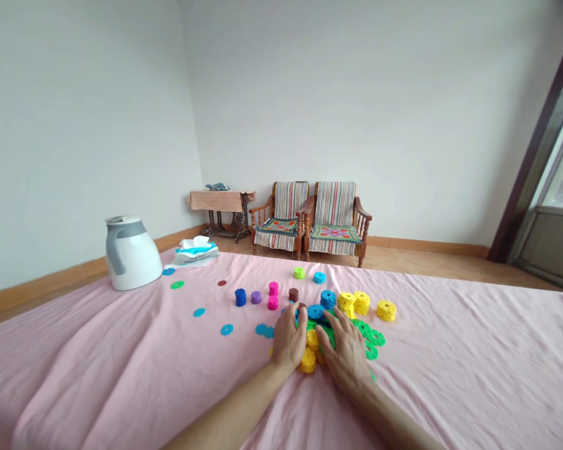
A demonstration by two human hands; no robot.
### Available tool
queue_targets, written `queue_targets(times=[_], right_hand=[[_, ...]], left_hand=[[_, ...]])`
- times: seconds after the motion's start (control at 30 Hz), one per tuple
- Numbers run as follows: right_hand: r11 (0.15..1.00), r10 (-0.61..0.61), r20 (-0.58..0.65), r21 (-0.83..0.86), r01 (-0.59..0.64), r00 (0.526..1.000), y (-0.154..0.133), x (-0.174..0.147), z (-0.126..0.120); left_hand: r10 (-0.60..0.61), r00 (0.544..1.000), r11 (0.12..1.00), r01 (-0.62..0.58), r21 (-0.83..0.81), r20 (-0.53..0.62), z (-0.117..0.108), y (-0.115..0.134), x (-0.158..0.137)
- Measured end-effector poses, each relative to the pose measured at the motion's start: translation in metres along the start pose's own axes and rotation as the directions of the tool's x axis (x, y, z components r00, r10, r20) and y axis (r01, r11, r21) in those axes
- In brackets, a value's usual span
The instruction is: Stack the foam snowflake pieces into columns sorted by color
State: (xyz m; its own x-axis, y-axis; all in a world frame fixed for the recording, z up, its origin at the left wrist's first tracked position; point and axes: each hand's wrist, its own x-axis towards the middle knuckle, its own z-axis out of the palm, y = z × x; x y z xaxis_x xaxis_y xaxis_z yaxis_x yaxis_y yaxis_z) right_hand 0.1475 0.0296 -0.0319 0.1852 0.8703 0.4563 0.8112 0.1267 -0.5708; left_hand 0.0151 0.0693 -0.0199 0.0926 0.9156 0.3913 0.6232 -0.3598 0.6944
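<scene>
My left hand [289, 337] rests at the left side of a pile of plastic notched discs, its fingers stretched forward and partly hidden. My right hand [346, 347] lies over the pile's right side, fingers spread on green discs [329, 335]. Between the hands show yellow stacks [308, 361] and, just ahead, blue discs [316, 311]. Loose green discs [370, 349] lie to the right of my right hand. Beyond the fingertips stand a blue stack [328, 299], yellow stacks [346, 304] and a brown stack [293, 294]. Neither hand visibly grips a disc.
Pink stacks [273, 302], a purple stack [256, 297] and a dark blue stack [240, 297] stand left of the pile. Loose blue discs [227, 329] are scattered nearby. A white kettle-shaped jug [134, 256] and a tissue box [197, 253] stand far left on the pink cloth [122, 350].
</scene>
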Motion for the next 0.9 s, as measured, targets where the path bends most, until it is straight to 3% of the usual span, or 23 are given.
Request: queue_targets(times=[0.1, 0.17, 0.23, 0.3, 0.4, 0.5, 0.63, 0.8, 0.9], right_hand=[[0.975, -0.2, 0.036, 0.101, 0.195, 0.979, 0.017, 0.01, -0.019], [0.973, -0.201, -0.027, 0.108, 0.203, 0.979, 0.038, 0.022, -0.036], [0.994, -0.091, -0.135, 0.044, 0.098, 0.987, 0.063, 0.038, -0.052], [0.993, 0.089, -0.19, -0.058, -0.102, 0.978, 0.09, 0.056, -0.064], [0.919, 0.374, -0.126, -0.083, -0.386, 0.919, 0.121, 0.081, -0.072], [0.873, 0.478, -0.05, -0.088, -0.48, 0.877, 0.132, 0.099, -0.067], [0.896, 0.436, 0.026, -0.104, -0.431, 0.9, 0.116, 0.112, -0.043], [0.955, 0.283, 0.175, -0.139, -0.261, 0.943, 0.083, 0.115, -0.013], [0.989, 0.144, 0.229, -0.07, -0.131, 0.963, 0.069, 0.112, -0.003]], left_hand=[[0.04, 0.998, 0.994, -0.035, -0.102, 0.048, -0.003, 0.012, 0.0], [0.086, 0.996, 0.977, -0.079, -0.197, 0.025, -0.016, 0.009, 0.009], [0.074, 0.993, 0.995, -0.08, -0.053, -0.095, -0.032, -0.005, 0.027], [0.033, 0.988, 0.999, -0.028, 0.036, -0.149, -0.047, -0.026, 0.052], [-0.043, 0.979, 0.982, 0.078, 0.17, -0.202, -0.061, -0.061, 0.087], [-0.141, 0.968, 0.941, 0.196, 0.277, -0.207, -0.064, -0.083, 0.108], [-0.225, 0.968, 0.892, 0.251, 0.375, -0.113, -0.055, -0.086, 0.111], [-0.075, 0.995, 0.929, 0.048, 0.367, 0.061, -0.035, -0.064, 0.095], [0.035, 0.991, 0.954, -0.072, 0.29, 0.129, -0.024, -0.049, 0.084]])
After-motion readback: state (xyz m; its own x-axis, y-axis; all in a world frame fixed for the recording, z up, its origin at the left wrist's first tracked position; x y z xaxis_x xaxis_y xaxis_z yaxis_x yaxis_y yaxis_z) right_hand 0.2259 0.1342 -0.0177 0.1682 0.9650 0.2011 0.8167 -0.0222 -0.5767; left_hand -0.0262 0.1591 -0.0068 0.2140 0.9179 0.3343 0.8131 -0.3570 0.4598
